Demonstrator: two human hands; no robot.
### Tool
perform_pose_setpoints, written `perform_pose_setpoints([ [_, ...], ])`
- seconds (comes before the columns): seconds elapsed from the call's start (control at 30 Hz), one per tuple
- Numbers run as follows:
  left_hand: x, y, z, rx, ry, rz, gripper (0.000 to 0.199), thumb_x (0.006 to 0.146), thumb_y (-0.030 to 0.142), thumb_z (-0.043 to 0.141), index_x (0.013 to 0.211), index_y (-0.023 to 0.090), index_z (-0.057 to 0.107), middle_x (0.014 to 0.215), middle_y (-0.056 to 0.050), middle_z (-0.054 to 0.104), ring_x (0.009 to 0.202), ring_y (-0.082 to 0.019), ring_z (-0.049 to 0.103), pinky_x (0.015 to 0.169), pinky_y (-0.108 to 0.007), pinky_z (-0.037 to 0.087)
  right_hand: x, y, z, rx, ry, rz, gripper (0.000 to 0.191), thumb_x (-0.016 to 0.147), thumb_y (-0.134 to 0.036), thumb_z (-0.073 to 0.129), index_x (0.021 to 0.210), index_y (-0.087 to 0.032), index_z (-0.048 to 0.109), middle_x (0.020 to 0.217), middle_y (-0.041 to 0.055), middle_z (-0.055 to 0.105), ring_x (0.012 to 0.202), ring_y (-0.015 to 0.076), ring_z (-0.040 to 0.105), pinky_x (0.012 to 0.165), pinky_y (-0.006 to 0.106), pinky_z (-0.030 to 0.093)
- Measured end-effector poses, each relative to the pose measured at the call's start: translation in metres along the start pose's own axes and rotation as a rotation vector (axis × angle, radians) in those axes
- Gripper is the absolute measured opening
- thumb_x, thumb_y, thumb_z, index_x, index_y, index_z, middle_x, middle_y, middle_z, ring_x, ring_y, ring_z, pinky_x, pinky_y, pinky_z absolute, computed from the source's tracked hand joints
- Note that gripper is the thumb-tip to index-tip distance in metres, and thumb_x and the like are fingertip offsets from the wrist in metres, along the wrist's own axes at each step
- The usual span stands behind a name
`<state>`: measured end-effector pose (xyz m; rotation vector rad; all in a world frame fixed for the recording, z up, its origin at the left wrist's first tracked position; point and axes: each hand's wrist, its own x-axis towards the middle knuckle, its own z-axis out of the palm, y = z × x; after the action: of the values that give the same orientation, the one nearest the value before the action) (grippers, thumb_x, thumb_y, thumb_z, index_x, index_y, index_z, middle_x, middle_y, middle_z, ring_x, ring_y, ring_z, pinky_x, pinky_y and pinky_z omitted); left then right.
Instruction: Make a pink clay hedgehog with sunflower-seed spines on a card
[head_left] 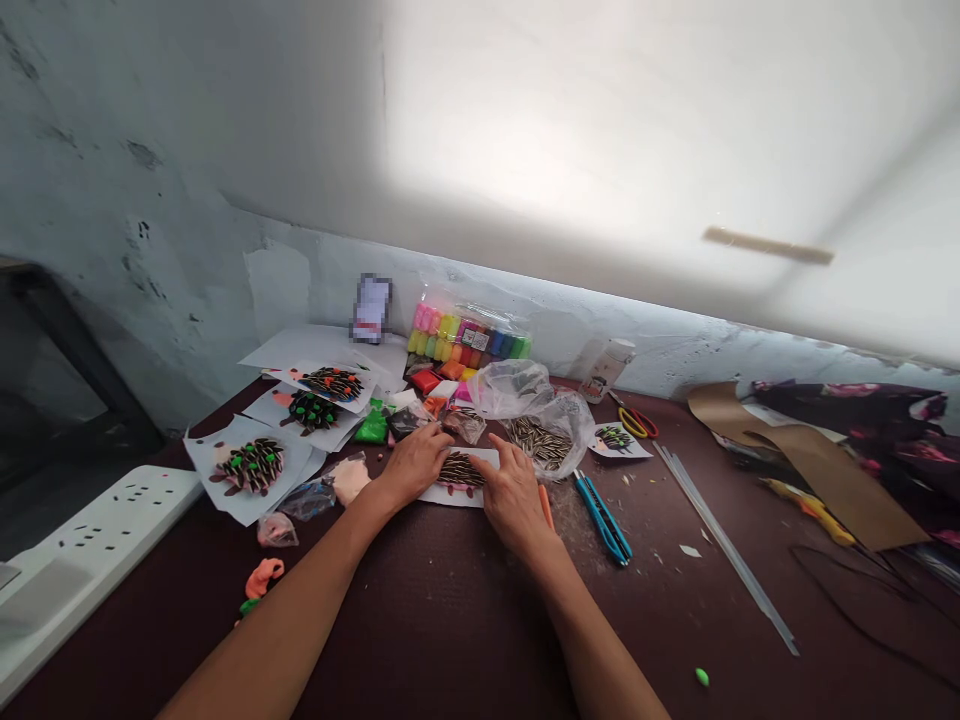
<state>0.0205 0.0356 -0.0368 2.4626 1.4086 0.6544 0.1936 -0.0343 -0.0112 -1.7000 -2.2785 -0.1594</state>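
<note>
A white paper [451, 495] lies at the middle of the table, bearing a hedgehog-like figure [461, 470] of dark spiky pieces with a pinkish lower edge. My left hand [414, 462] rests at the paper's left side, palm down, fingers bent; whether it holds anything is hidden. From the right, my right hand [514, 490] reaches onto the paper, thumb and fingers apart, its fingertips at the figure's right edge. Just beyond it a clear plastic bag [574, 425] holds many striped pointed pieces [536, 440].
Finished spiky figures on paper [255, 465] lie at the left, near a white power strip [97, 560]. Coloured clay packs [469, 335] and a phone [371, 308] stand by the wall. A blue cutter [604, 520], scissors [637, 420] and clear sticks [727, 550] lie at right.
</note>
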Motion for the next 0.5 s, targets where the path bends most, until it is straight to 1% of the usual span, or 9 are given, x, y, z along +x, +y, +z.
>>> perform_pose_setpoints([
  [0.13, -0.0003, 0.0006, 0.0003, 0.016, 0.006, -0.005, 0.023, 0.088, 0.018, 0.045, 0.098, 0.019, 0.066, 0.098, -0.007, 0.06, 0.092, -0.019, 0.058, 0.087, -0.032, 0.046, 0.0038, -0.0019, 0.0033, -0.004, 0.007, -0.018, 0.051, 0.083, -0.007, 0.048, 0.127, -0.031, 0.058, 0.142, 0.0101, 0.041, 0.124, 0.027, 0.04, 0.1, 0.042, 0.034],
  [0.33, -0.0005, 0.0007, 0.0006, 0.0, 0.007, -0.009, 0.022, 0.088, 0.019, 0.046, 0.097, 0.018, 0.066, 0.1, -0.008, 0.06, 0.095, -0.021, 0.058, 0.088, -0.033, 0.045, 0.0094, -0.0051, 0.0063, 0.008, -0.047, -0.039, 0.05, 0.086, -0.012, 0.05, 0.13, -0.036, 0.053, 0.146, 0.0079, 0.038, 0.128, 0.0259, 0.037, 0.1, 0.041, 0.032],
  [0.5, 0.0, -0.0001, 0.0009, 0.016, -0.007, -0.007, 0.022, 0.089, 0.019, 0.046, 0.098, 0.018, 0.066, 0.099, -0.008, 0.06, 0.094, -0.021, 0.058, 0.086, -0.033, 0.046, 0.0095, -0.0041, 0.0078, 0.008, -0.053, -0.035, 0.046, 0.089, -0.014, 0.049, 0.129, -0.036, 0.055, 0.144, 0.0093, 0.039, 0.127, 0.0259, 0.038, 0.1, 0.04, 0.033],
])
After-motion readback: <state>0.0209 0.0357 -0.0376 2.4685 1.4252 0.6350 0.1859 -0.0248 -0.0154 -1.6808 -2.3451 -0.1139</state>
